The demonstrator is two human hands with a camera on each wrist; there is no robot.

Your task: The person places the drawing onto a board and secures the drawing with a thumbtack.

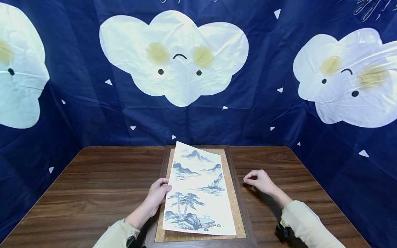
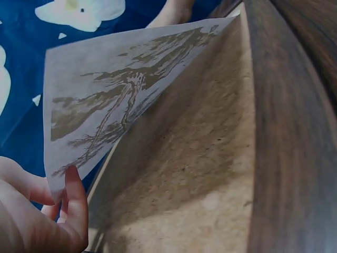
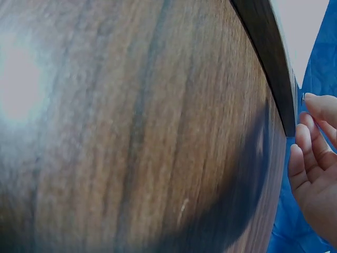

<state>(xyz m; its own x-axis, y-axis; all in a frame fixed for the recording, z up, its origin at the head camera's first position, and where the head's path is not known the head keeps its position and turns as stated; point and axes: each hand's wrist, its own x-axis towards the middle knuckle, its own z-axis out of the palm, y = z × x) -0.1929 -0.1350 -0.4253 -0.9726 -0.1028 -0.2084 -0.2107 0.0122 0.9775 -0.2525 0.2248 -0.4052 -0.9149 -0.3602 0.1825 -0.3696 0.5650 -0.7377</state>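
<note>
A sheet with an ink landscape painting [image 1: 198, 179] lies tilted over a cork board [image 1: 237, 212] with a dark wooden frame [image 1: 198, 244]. My left hand [image 1: 159, 193] pinches the sheet at its left edge. In the left wrist view that side is lifted off the cork, and the sheet's back [image 2: 89, 79] faces the camera with the ink showing through. To the right of the frame, my right hand [image 1: 260, 181] is raised over the table, thumb and forefinger tips together. A tiny thin pin [image 3: 303, 97] shows at the fingertips in the right wrist view, mostly hidden.
Beneath the board is a brown wood-grain table [image 1: 93, 193]. A dark blue cloth [image 1: 77, 103] printed with white clouds hangs behind and at both sides. Shadow from my right arm falls on the tabletop [image 3: 131, 132].
</note>
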